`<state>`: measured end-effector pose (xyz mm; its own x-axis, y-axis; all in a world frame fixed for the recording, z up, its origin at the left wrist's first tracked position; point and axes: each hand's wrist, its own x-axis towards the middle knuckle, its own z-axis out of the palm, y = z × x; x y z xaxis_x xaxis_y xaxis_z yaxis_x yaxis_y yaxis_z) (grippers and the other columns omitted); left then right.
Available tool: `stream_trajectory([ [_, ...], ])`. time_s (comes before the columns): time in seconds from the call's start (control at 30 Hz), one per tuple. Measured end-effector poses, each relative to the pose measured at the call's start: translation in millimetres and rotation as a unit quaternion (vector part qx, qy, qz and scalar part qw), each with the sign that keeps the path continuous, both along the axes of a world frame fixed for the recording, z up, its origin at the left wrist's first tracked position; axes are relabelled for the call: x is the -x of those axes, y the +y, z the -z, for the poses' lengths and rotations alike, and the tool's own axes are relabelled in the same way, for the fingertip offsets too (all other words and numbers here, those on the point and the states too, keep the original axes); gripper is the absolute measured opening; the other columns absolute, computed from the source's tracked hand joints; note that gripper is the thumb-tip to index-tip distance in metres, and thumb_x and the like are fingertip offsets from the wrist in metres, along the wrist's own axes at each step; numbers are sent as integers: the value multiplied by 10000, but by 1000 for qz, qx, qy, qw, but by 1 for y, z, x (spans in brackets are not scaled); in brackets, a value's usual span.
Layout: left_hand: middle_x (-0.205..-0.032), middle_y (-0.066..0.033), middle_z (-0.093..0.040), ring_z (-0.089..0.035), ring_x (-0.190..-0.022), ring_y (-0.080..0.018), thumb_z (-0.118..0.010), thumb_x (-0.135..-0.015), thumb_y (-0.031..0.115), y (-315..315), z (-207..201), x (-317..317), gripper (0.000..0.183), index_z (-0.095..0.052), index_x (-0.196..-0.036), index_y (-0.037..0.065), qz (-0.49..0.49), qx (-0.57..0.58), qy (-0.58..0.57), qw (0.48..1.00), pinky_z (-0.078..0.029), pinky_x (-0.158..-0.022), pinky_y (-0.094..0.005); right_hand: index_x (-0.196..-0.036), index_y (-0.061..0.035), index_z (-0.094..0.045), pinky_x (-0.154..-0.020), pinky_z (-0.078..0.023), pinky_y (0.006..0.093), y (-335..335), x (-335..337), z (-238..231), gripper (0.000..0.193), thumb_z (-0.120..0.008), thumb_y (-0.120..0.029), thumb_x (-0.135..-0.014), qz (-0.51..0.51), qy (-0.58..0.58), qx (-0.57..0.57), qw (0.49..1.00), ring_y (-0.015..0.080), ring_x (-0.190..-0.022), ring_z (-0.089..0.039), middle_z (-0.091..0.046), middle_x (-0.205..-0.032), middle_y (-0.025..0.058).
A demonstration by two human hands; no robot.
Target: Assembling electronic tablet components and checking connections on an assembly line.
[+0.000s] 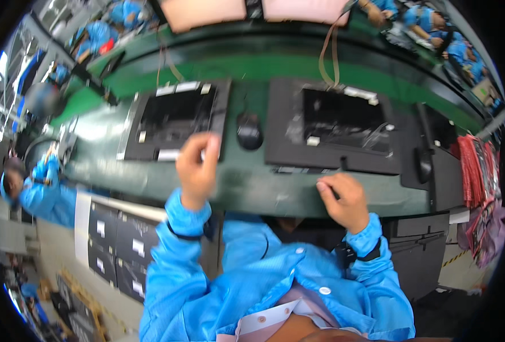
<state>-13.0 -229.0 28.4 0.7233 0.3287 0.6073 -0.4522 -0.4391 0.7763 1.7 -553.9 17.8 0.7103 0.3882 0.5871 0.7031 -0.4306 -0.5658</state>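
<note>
My left hand (pixel 198 171) is raised over the near edge of the left display panel (pixel 178 111), blurred, with its fingers curled toward the thumb. Whatever may be between those fingertips cannot be made out. My right hand (pixel 345 199) hovers at the bench's near edge, below the right display panel (pixel 343 117). Its fingers are also bent in toward the thumb, and any small thing in them is hidden. Each dark panel lies on a black pad, with pale tabs along its edges. Clear film seems to wrinkle around the right panel.
Between the pads sits a black computer mouse (pixel 249 131) on the green bench (pixel 252 188). Another dark panel (pixel 437 128) lies at the right, beside red bags (pixel 473 168). Two lit screens (pixel 204 14) stand at the back. A co-worker in blue (pixel 50 191) is at the left.
</note>
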Motion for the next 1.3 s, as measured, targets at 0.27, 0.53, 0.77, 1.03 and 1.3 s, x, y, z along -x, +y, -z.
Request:
stream_trajectory([
  [0.27,-933,-102,-697,-683,-873,-239,-760,-905,169,-128,6,61,355,-691,-1231,45,435,-117,242,859,-540,-801,-353,-890,-23,-716,-646,-525,359,-8,-44,-89,69,-737,-86,-872,-79,-41,-35,995,277,-729,-682,-708,-832,111],
  [0.53,-1474,-235,-513,-543,-1320,-285,-564,-1041,453,-282,12,75,712,-390,-1515,-49,774,-20,357,522,-401,-1126,-341,-951,3,-712,-606,-495,349,10,-111,-188,200,-692,-195,-957,-152,9,164,975,221,-655,-634,-684,-777,115],
  [0.77,-1006,-40,-687,-576,-972,-99,-536,-1078,255,-323,28,90,333,-664,-1127,-49,820,87,364,434,-485,-881,-290,-938,-42,-715,-668,-517,441,-5,-107,-136,237,-649,-267,-968,-164,-26,205,964,349,-744,-672,-692,-800,153],
  [1.03,-914,-128,-717,-715,-824,-198,-489,-1096,370,-267,40,36,450,-672,-917,-1,638,271,472,545,-589,-783,-304,-848,-79,-711,-632,-523,458,-17,-127,-130,280,-626,-329,-943,-81,-94,122,985,367,-692,-662,-687,-746,151],
  [1.3,-748,-100,-696,-676,-703,-176,-670,-966,256,-185,2,31,271,-744,-912,1,675,-180,393,598,-528,-673,-324,-1019,1,-667,-676,-500,270,-83,-3,-62,213,-615,-205,-1025,-114,370,-27,922,96,-768,-610,-643,-853,31],
])
